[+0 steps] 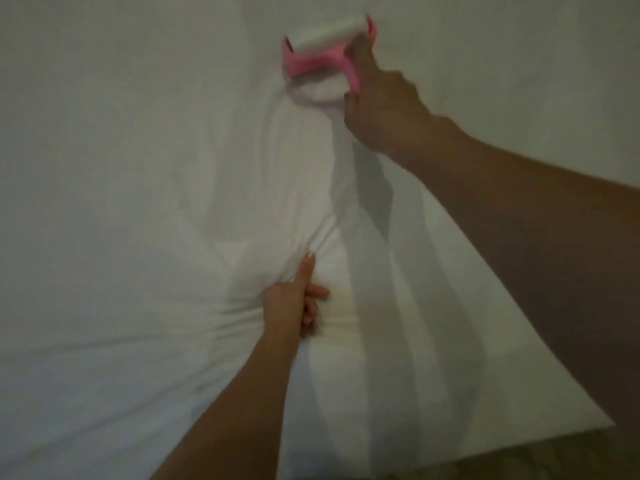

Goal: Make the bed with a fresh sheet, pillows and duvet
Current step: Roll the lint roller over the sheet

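L hand (294, 301) bunches white cotton sheet (121, 202) in a tight fist; well beyond it, R hand (377, 109) grips pink-framed white lint roller (325, 51) on the sheet

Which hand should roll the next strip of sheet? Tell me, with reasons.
Right, probably. The right hand already grips the pink lint roller, which lies on the white sheet. The left hand is bunching the sheet taut nearer the person.
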A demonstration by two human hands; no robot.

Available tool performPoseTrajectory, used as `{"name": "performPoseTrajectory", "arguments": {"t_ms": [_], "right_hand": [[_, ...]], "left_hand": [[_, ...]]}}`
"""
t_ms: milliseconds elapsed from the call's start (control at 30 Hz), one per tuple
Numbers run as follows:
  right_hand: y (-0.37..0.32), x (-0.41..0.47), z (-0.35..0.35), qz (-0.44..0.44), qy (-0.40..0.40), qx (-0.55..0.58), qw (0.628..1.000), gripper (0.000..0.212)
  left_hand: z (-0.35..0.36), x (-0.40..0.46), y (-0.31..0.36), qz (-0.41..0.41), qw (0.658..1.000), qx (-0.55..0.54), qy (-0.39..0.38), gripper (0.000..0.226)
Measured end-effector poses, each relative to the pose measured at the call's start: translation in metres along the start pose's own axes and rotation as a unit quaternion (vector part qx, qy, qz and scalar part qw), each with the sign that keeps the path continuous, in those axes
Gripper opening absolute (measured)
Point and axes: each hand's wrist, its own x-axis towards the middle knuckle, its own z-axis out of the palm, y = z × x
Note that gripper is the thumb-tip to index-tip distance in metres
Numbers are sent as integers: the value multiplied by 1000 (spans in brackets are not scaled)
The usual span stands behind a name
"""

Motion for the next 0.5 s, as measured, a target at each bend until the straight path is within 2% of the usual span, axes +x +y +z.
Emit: {"name": "performPoseTrajectory", "arguments": {"t_ms": [167,300,400,500], "right_hand": [[60,-145,30,30,-34,4,999,59],[113,-267,74,37,-26,27,999,55],[148,-356,98,54,-34,57,996,54],[190,-431,107,46,-42,48,997,55]], "left_hand": [[-5,-26,-15,39,997,-41,-49,60],[2,-72,-59,91,987,99,-82,53],[18,-107,-111,84,964,218,-127,49],[42,-134,-160,74,967,213,-116,45]]}}
